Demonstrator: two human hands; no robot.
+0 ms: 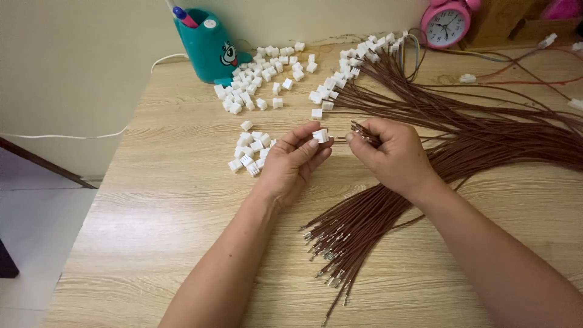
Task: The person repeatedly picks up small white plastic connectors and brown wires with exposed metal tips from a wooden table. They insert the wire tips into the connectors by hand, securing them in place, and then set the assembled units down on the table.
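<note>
the left hand (291, 161) pinches a small white plastic connector housing (320, 135) between thumb and fingertips (312, 144), clamped on its sides, while the right hand (388, 155) closes thumb and forefinger on the metal-tipped ends of a few brown wires (359, 130), held just beside the housing with the tips pointing at it; whether a tip already sits inside cannot be told. the two sets of fingers nearly meet over a light wooden table (158, 200). just left of the left fingers lies a small cluster of loose white housings (250, 153), touching one another. beyond the fingers, farther up the table, a larger scatter of the same white housings (258, 82) spreads toward a teal pen holder (209, 48) with a cartoon face and a pen in it. below the right hand's fingers a thick bundle of brown wires (358, 225) fans toward the near edge, its bare metal terminals (325, 255) splayed. to the right of the fingers, more brown wires (498, 133) sweep across the table, some ending in fitted white housings (364, 51) well beyond the hands. a pink alarm clock (446, 23) stands at the far edge by the wall.
</note>
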